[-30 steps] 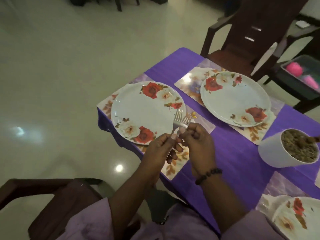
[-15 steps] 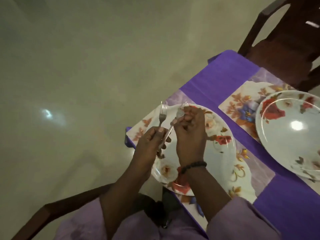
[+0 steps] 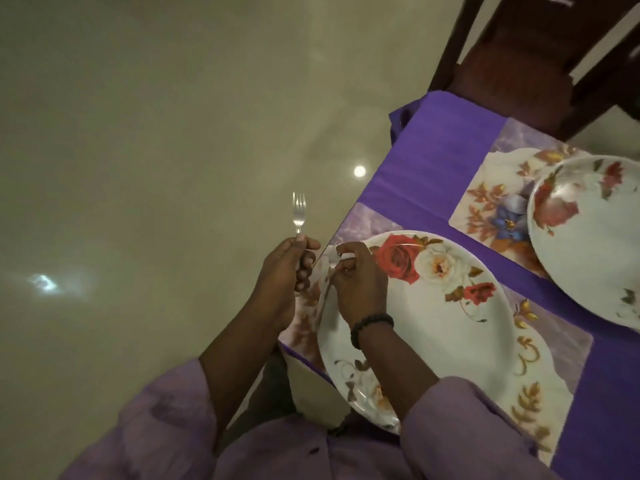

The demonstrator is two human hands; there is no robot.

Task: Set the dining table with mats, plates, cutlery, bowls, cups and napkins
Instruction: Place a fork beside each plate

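The left hand (image 3: pixel 282 271) had lifted its fork (image 3: pixel 298 212) clear, while the right hand (image 3: pixel 358 282) pinched a second utensil (image 3: pixel 327 289) onto the floral plate's (image 3: pixel 450 341) rim.

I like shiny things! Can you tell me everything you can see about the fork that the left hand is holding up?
The fork is small, silvery and shiny, and looks like metal. Its prongs point straight up, over the pale floor just left of the table edge. The left hand holds its handle, with the thumb near the neck, so most of the handle is hidden. Nothing else touches it.
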